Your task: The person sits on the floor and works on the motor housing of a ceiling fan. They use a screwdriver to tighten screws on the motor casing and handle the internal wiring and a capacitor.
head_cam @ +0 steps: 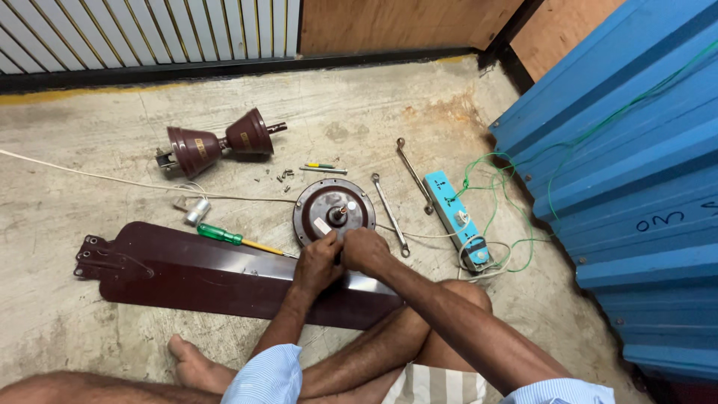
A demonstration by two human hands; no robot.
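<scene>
On the concrete floor (90,135), at the far left, lies a long maroon fan blade (209,273) with its bracket end pointing left. Above it sit two maroon canopy cups (221,142) on a rod, with loose screws (283,176) beside them. A green-handled screwdriver (224,236) rests along the blade's upper edge. At centre is the round fan motor (333,209), flat on the floor. The left hand (318,262) is curled at its near rim; the right hand (365,251) touches it there, fingers bent, though what they pinch is hidden, possibly a small fastener. The step looks like work on the blade-to-motor joint, which calls for fine fingertip grip. Rightward lie two spanners (400,198) and a light-blue switch box (452,213) with green wire
</scene>
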